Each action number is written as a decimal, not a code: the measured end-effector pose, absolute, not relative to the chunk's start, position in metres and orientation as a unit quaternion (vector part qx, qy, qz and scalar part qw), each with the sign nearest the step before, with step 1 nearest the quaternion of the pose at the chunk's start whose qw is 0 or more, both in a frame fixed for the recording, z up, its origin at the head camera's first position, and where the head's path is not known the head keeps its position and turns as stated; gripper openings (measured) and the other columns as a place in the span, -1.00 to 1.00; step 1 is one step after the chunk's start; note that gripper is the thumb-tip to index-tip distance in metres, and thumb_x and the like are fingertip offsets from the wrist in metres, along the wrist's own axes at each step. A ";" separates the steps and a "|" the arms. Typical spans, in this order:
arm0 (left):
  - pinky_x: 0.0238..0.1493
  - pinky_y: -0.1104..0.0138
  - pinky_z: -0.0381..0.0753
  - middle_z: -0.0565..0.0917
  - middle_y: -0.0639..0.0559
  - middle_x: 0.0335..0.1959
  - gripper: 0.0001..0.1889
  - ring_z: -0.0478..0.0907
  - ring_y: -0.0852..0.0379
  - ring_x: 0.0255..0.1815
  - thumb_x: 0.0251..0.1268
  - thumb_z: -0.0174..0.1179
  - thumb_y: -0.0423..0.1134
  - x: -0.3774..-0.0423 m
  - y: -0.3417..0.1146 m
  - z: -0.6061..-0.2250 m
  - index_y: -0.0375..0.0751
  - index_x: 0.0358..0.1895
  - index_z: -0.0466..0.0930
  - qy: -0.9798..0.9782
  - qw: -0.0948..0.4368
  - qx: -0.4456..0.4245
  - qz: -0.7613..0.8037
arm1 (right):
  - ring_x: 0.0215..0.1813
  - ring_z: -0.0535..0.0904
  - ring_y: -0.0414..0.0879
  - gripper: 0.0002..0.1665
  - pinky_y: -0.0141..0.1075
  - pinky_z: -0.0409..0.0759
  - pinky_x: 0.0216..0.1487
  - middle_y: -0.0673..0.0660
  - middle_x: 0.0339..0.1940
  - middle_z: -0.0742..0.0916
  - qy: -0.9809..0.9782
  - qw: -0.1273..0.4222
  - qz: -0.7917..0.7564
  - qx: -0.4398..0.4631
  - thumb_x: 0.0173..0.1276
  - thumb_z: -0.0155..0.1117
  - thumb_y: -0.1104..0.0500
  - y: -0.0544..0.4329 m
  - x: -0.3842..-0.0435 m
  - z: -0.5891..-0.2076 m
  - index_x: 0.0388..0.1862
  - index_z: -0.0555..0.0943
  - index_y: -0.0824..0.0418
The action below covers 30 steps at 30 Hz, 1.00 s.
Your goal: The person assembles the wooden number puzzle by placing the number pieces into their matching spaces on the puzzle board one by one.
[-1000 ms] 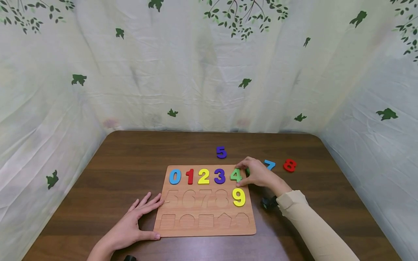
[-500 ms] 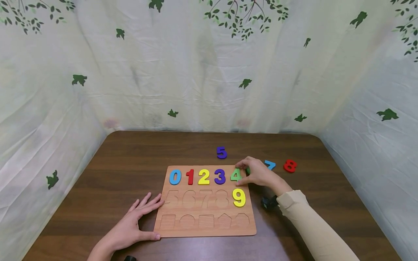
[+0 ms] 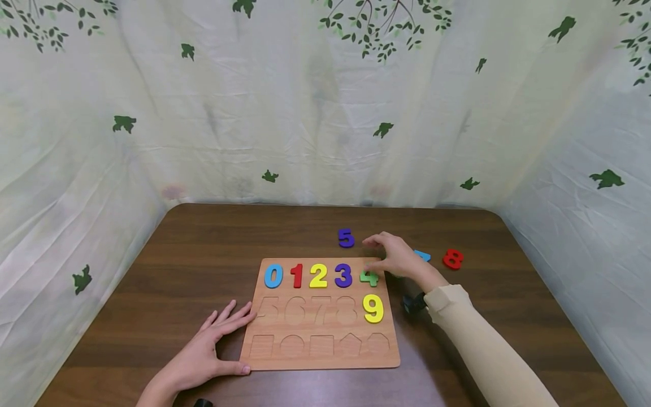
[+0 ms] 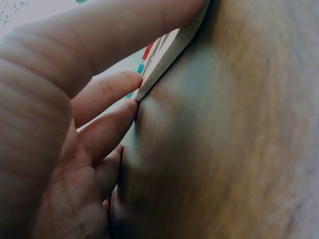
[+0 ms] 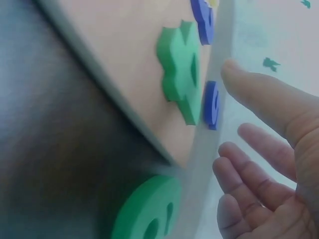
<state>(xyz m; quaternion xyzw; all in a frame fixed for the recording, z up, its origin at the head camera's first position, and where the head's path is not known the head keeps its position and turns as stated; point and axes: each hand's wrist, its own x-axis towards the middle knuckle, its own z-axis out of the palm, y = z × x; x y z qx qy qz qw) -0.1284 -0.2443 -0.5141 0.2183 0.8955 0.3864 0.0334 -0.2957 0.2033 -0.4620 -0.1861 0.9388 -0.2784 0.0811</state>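
Note:
My left hand rests at the left edge of the wooden number board, fingers and thumb spread and touching it. Just above the green 4, at the board's top right corner, hovers my right hand, holding nothing. The right wrist view shows its fingers loosely bent and its thumb apart from the 4. Beyond the board lies a purple 5, near the right fingertips. A rounded green numeral lies on the table beside the board, mostly hidden under the right hand in the head view.
Along the board's top row sit a blue 0, red 1, yellow 2 and purple 3. A yellow 9 sits below the 4. A partly hidden blue 7 and red 8 lie right on the table.
My right hand has let go of the green 4 and risen slightly away toward the back, its fingers nearer the purple 5. The left hand stays in place.

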 end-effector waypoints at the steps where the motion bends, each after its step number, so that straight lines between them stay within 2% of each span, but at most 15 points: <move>1: 0.50 0.76 -0.48 0.39 -0.07 0.68 -0.04 -0.21 0.64 0.71 0.00 0.63 0.25 -0.128 -0.244 -0.514 0.17 0.56 0.50 0.896 0.034 0.218 0.386 | 0.37 0.61 0.18 -0.22 0.10 0.60 0.45 0.23 0.33 0.68 0.939 0.081 -0.278 -0.185 0.35 0.63 0.00 0.202 -0.299 -0.462 0.46 0.58 0.22; 8: 0.51 0.75 -0.48 0.39 -0.06 0.68 -0.03 -0.21 0.64 0.71 0.00 0.63 0.25 -0.128 -0.245 -0.514 0.18 0.56 0.50 0.896 0.035 0.218 0.386 | 0.41 0.58 0.19 -0.19 0.10 0.57 0.49 0.23 0.38 0.68 0.934 0.098 -0.299 -0.170 0.33 0.64 0.04 0.195 -0.320 -0.462 0.50 0.55 0.19; 15: 0.50 0.76 -0.49 0.39 -0.03 0.68 -0.04 -0.19 0.55 0.75 0.00 0.63 0.26 -0.127 -0.245 -0.514 0.21 0.56 0.50 0.896 0.039 0.213 0.388 | 0.40 0.60 0.20 -0.17 0.10 0.57 0.48 0.26 0.38 0.68 0.932 0.106 -0.306 -0.165 0.33 0.64 0.08 0.190 -0.337 -0.465 0.52 0.52 0.21; 23: 0.51 0.75 -0.50 0.38 -0.02 0.68 -0.04 -0.21 0.60 0.73 0.00 0.63 0.27 -0.127 -0.245 -0.514 0.20 0.56 0.50 0.897 0.036 0.215 0.385 | 0.44 0.59 0.22 -0.12 0.07 0.53 0.54 0.30 0.41 0.65 0.930 0.133 -0.307 -0.152 0.36 0.61 0.09 0.185 -0.350 -0.468 0.58 0.45 0.25; 25: 0.52 0.75 -0.49 0.39 -0.02 0.68 -0.04 -0.18 0.51 0.77 0.00 0.63 0.27 -0.127 -0.245 -0.514 0.20 0.56 0.50 0.898 0.035 0.215 0.383 | 0.43 0.59 0.21 -0.10 0.06 0.53 0.54 0.30 0.39 0.65 0.931 0.133 -0.305 -0.153 0.36 0.61 0.09 0.183 -0.353 -0.469 0.59 0.44 0.27; 30: 0.52 0.75 -0.49 0.39 -0.01 0.68 -0.04 -0.09 0.14 0.83 0.01 0.62 0.27 -0.127 -0.244 -0.513 0.20 0.56 0.50 0.900 0.037 0.210 0.380 | 0.35 0.60 0.17 -0.10 0.04 0.56 0.49 0.28 0.30 0.67 0.930 0.134 -0.306 -0.150 0.34 0.63 0.09 0.178 -0.359 -0.472 0.58 0.45 0.26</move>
